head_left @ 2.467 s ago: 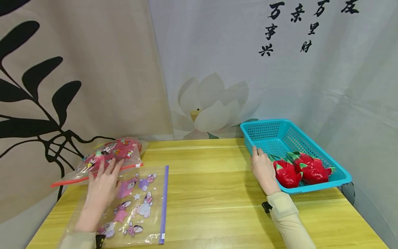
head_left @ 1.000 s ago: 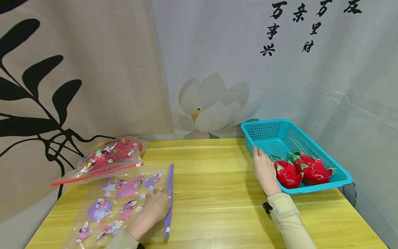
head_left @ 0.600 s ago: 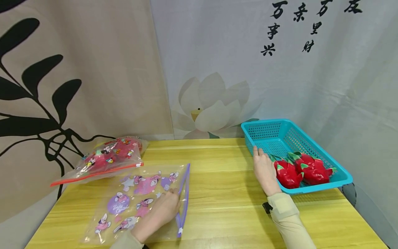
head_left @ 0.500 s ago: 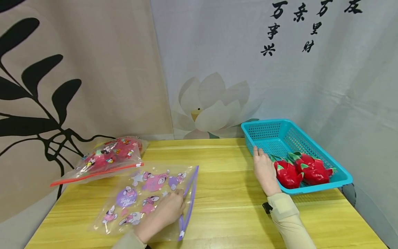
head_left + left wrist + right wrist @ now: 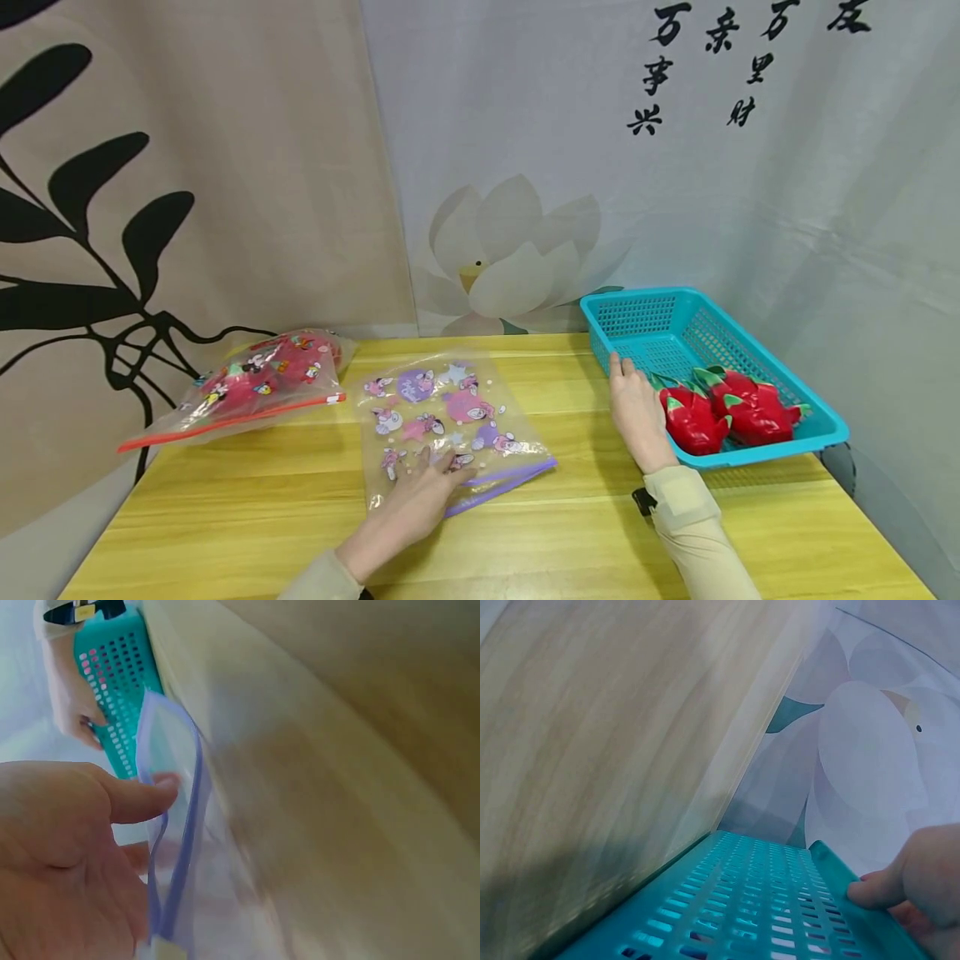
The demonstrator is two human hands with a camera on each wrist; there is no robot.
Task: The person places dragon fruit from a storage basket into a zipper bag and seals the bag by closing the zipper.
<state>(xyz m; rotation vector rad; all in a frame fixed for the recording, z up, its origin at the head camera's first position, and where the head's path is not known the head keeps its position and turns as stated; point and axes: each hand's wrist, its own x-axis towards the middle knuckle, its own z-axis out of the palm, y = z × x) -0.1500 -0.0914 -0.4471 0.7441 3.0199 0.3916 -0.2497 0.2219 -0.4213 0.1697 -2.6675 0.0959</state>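
Note:
A clear zip bag (image 5: 431, 417) with purple and pink cartoon prints lies on the table, its purple zip edge towards the front right. My left hand (image 5: 408, 504) rests on the bag near that edge, fingers spread. In the left wrist view the bag's mouth (image 5: 184, 862) gapes, and the thumb (image 5: 142, 799) reaches across one purple strip, apart from the other fingers. My right hand (image 5: 637, 412) grips the left rim of a blue plastic basket (image 5: 795, 375), thumb outside. Red dragon fruits (image 5: 693, 421) with green tips lie in the basket's front part.
A second zip bag (image 5: 255, 379), with a red zip edge and red fruit inside, lies at the back left of the wooden table (image 5: 510, 550). A printed curtain (image 5: 517, 167) hangs behind the table.
My left hand moved from near the red-edged bag to the purple-edged bag's mouth. That bag slid right and turned, its zip edge swinging towards the front. The right hand stayed on the basket rim.

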